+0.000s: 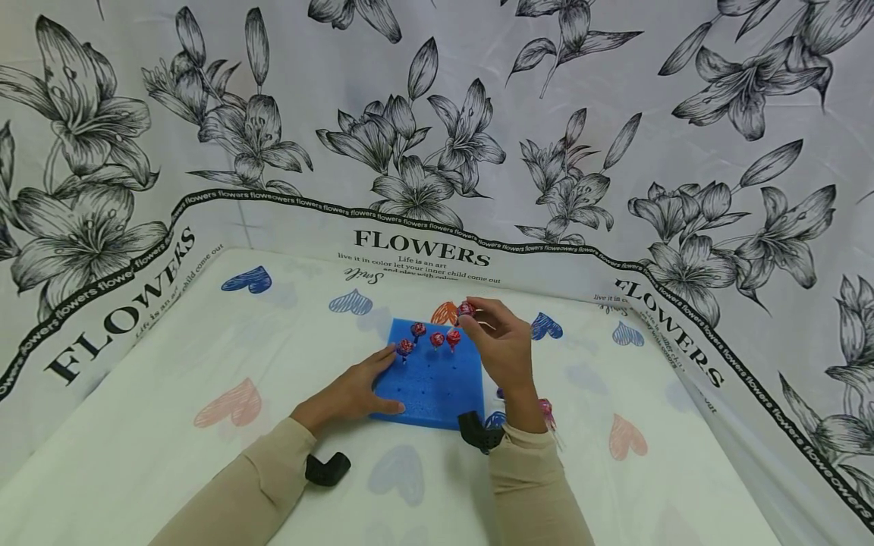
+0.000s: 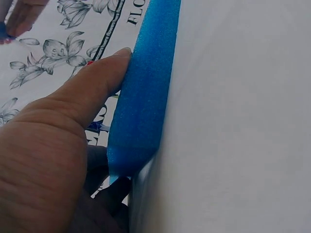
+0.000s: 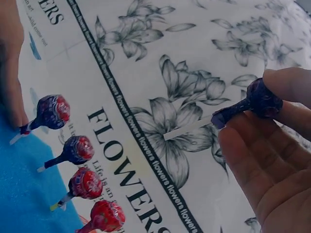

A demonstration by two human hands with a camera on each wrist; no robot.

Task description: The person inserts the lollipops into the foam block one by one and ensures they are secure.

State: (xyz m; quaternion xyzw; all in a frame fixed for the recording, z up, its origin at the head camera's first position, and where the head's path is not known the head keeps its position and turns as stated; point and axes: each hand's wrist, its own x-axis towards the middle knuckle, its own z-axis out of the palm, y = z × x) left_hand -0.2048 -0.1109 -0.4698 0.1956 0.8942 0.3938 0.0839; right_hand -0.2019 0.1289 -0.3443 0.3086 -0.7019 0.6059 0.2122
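A blue foam block (image 1: 437,387) with small holes in its top lies on the table. Several wrapped lollipops (image 1: 437,340) stand upright in its far part, red and dark purple in the right wrist view. My left hand (image 1: 355,387) grips the block at its left side, thumb (image 2: 99,80) against the near edge and fingers along the left edge. Above the block's far right corner, my right hand (image 1: 501,337) pinches another lollipop (image 3: 265,98) by its dark purple wrapped head. Its white stick is bare and points away from the fingers, touching nothing.
More lollipops, one with a pink wrapper (image 1: 547,412), lie right of the block, partly hidden behind my right wrist. A white cloth (image 1: 287,356) printed with hearts covers the table. Flower-printed fabric (image 1: 410,189) hangs behind and at the sides.
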